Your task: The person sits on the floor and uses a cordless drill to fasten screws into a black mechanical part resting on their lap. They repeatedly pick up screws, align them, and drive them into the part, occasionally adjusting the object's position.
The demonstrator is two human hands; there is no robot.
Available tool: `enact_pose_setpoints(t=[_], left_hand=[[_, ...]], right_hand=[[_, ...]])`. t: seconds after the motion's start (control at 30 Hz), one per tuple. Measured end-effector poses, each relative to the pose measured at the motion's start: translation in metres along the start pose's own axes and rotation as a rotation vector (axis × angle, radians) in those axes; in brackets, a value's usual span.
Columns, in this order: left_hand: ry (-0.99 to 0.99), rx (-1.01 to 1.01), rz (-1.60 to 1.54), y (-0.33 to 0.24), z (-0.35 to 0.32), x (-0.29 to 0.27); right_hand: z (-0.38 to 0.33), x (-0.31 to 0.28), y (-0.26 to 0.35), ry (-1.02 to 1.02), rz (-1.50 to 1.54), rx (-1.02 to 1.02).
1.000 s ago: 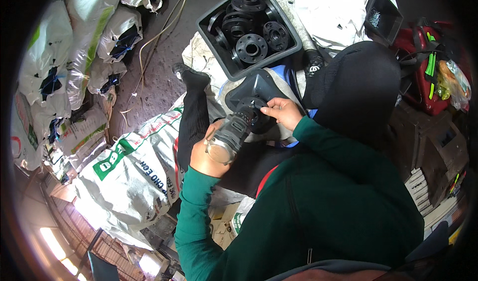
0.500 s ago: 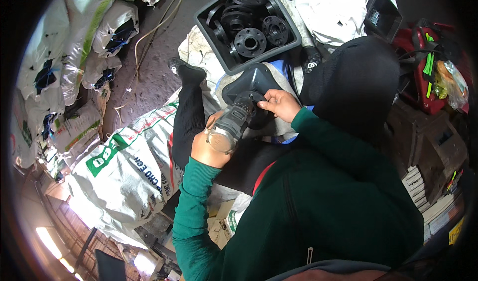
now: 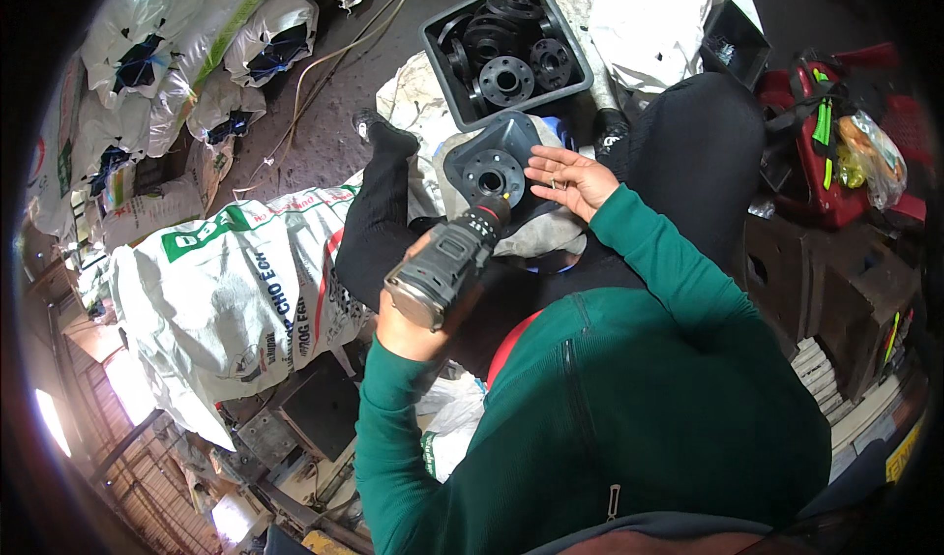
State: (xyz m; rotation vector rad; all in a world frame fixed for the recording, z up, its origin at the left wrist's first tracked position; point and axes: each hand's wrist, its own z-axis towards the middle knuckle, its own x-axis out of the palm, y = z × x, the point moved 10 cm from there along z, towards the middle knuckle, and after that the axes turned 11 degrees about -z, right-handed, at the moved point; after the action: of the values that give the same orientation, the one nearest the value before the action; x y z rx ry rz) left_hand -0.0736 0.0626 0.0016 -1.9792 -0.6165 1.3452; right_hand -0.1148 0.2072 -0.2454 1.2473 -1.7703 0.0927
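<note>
My left hand (image 3: 411, 327) is wrapped round the grip of a grey cordless drill (image 3: 447, 265). The drill's chuck points away from me, at the near edge of a round black flange (image 3: 490, 177) with a ring of holes. That flange lies on a dark square-based piece (image 3: 514, 142) between my legs, over a pale cloth (image 3: 543, 236). To the right of the flange is my right hand (image 3: 575, 181), palm partly up and fingers stretched out. Something tiny may lie at its fingers, too small to make out.
Beyond my lap stands a grey bin (image 3: 582, 75) of several black flanges. A small black box (image 3: 736, 46) is at the far right, near a red stool-like thing (image 3: 831, 167) with bags. White sacks (image 3: 226, 290) lie left; a cable (image 3: 339, 54) crosses the floor.
The drill has drawn back toward me from the flange, uncovering its face. My right hand has come away from the chuck tip and its fingers have spread.
</note>
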Motion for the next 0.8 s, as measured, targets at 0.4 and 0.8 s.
enact_pose_setpoints(t=[0.4, 0.8], left_hand=[[-0.085, -0.026, -0.133, 0.008, -0.033, 0.025], [-0.058, -0.058, -0.135, 0.017, -0.026, 0.027]], right_hand=[[-0.025, 0.048, 0.007, 0.148, -0.017, -0.052], [-0.024, 0.055, 0.004, 0.121, -0.162, -0.042]])
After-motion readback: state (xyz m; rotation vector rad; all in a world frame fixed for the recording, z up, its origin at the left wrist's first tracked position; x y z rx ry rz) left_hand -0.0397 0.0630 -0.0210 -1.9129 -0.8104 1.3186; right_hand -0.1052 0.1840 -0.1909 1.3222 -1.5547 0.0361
